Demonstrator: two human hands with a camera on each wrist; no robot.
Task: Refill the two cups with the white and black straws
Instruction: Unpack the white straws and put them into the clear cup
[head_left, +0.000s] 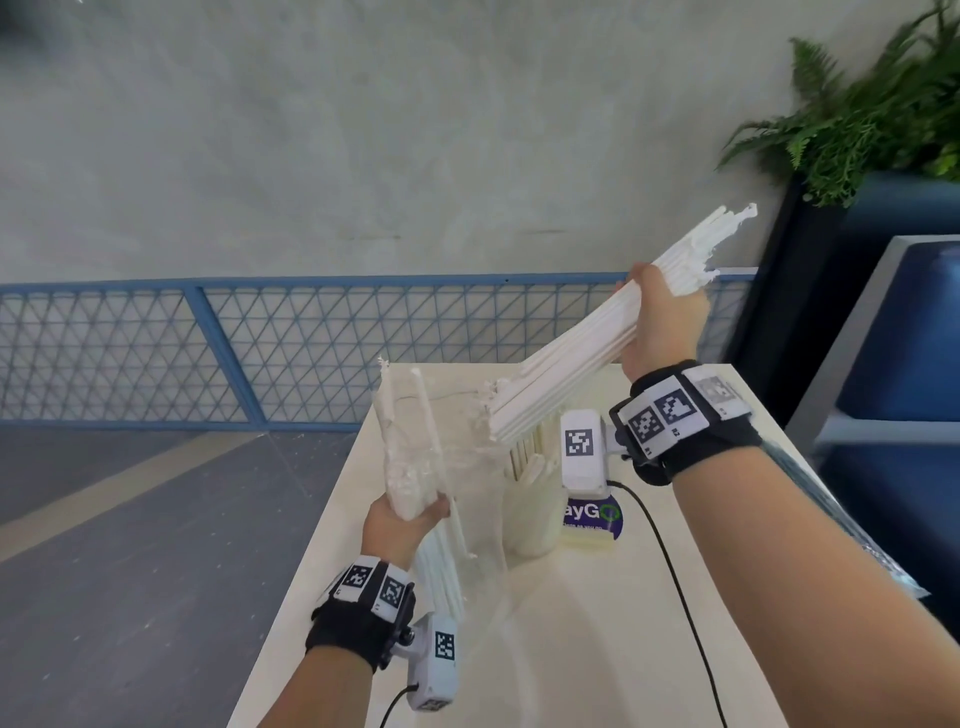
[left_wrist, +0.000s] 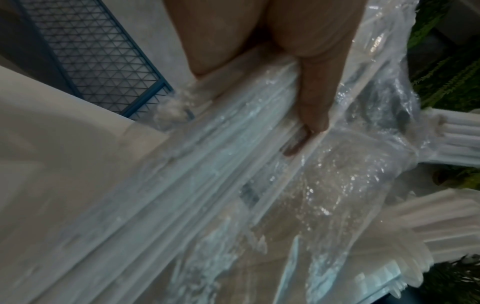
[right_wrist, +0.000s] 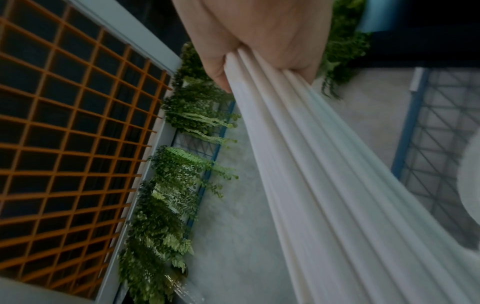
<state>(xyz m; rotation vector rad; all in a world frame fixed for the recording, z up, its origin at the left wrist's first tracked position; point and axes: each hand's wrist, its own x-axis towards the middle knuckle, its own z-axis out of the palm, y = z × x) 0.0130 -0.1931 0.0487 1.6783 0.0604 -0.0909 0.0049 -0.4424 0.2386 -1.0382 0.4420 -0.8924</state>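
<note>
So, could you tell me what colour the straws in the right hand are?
White; the bundle of straws gripped by the right hand shows best in the head view.

The left hand (left_wrist: 272, 51) grips a clear plastic bag (left_wrist: 324, 185) with white straws (left_wrist: 207, 164) still inside — one fingertip (left_wrist: 296, 148) shows through the film. More white straws (left_wrist: 457, 135) stick in from the right edge, unwrapped. A pale table (left_wrist: 52, 154) fills the left side, a blue mesh fence (left_wrist: 91, 51) beyond its edge.
</note>
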